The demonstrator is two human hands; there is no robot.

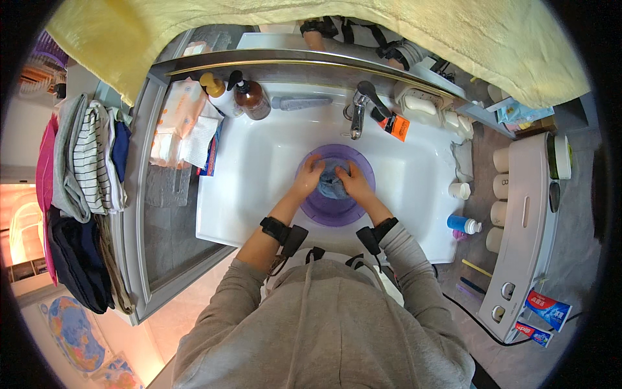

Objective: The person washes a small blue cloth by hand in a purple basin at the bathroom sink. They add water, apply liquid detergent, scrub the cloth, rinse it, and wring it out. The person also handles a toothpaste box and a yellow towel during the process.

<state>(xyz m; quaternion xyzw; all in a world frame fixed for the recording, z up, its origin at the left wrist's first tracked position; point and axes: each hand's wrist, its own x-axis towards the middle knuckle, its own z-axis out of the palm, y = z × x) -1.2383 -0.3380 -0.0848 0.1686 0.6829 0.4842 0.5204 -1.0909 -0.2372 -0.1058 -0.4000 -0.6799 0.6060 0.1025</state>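
A round purple plastic basin [330, 214] sits in the white sink [252, 189], below the chrome faucet [358, 114]. Inside the basin lies a bunched blue cloth [332, 182]. My left hand [309, 176] grips the cloth's left side, its fingers curled at the edge. My right hand [354, 181] grips the right side, thumb on top. Part of the cloth is hidden under the fingers. Both wrists wear black straps with small devices.
A brown pump bottle [253, 101], a white bottle with a yellow pump [226, 99] and a tissue pack [180, 112] stand back left. Soap bars [420, 105] lie back right. A white cup [459, 190] and a blue bottle [463, 224] are at the right rim. A yellow towel [340, 12] hangs above.
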